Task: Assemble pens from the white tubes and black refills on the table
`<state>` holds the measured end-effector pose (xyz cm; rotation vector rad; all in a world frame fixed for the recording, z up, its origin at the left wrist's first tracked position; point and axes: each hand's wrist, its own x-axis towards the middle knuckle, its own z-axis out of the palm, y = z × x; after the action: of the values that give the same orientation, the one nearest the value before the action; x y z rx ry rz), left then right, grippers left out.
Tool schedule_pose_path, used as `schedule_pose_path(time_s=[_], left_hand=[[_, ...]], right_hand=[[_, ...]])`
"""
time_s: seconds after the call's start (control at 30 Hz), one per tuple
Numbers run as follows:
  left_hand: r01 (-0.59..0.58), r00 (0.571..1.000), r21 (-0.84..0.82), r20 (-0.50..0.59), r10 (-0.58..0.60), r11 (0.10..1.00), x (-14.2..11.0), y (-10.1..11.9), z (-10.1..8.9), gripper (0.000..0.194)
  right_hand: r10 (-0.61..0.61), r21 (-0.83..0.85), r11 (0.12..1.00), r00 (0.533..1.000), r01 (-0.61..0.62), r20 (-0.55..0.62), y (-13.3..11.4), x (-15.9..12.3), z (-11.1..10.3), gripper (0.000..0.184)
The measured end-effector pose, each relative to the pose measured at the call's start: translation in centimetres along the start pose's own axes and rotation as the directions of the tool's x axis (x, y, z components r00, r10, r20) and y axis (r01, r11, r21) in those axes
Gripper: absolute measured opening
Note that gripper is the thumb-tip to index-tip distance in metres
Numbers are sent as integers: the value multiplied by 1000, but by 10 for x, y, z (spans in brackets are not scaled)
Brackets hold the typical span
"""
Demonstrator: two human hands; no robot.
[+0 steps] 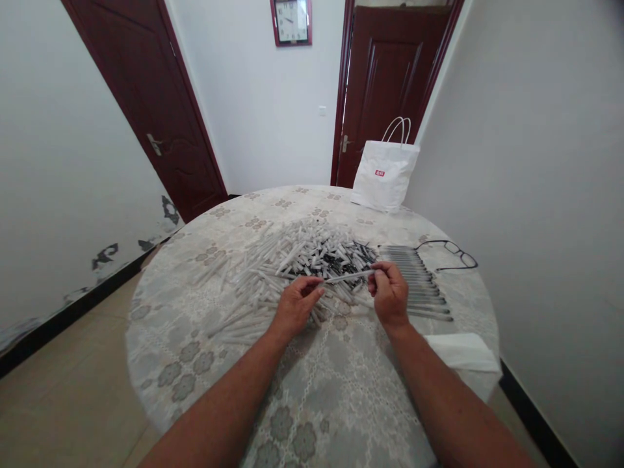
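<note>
My left hand (296,305) and my right hand (389,292) hold one thin white pen (347,277) level between them, each pinching an end, just above the round table (312,383). Right behind the hands lies a big pile of white pen barrels and dark pen parts (297,260). To the right of my right hand, a neat row of pens (418,281) lies side by side on the cloth.
A pair of black glasses (451,252) lies at the table's right edge, a folded white tissue (461,351) nearer me. A white paper bag (385,172) stands at the far side. Dark red doors, a wall clock and tiled floor surround the table.
</note>
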<state>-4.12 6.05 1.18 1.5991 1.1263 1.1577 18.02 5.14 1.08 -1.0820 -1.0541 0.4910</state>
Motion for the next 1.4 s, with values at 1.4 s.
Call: schedule_pose_path(time_s=[1.4], left_hand=[[109, 967, -616, -117, -227, 780, 5, 7, -10, 33]], right_hand=[[-124, -329, 896, 880, 297, 459, -11, -4, -5, 18]])
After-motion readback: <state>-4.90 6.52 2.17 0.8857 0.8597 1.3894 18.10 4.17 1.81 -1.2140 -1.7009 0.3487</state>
